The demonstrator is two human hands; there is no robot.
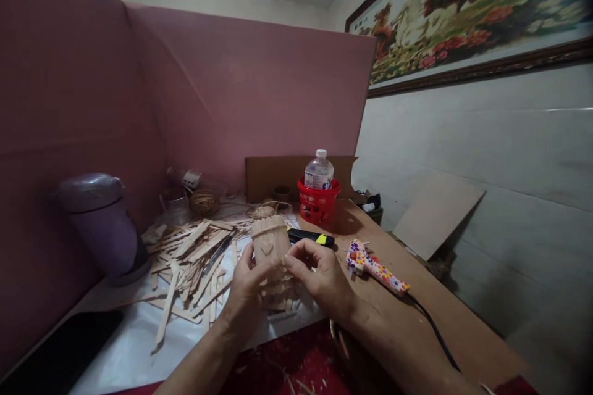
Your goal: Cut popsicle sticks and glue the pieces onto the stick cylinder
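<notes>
Between my two hands is a small upright craft made of wooden craft sticks [270,236], with a twine band near its top and a small heart shape on its front. My left hand [248,281] grips its left side, thumb across the front. My right hand [327,278] is closed in a pinch against the right edge of the front; anything between those fingertips is too small to make out. The lower part shows rough, layered pieces and is partly hidden by my hands. Just behind my right hand lies a black and yellow utility knife [310,236].
Loose craft sticks [194,265] are heaped at left. A purple tumbler [104,228], a dark phone-like slab [69,352] and a twine ball [204,202] lie around them. At right are a red bucket [317,207] holding a plastic bottle [319,171] and a flowered, corded glue gun [377,268].
</notes>
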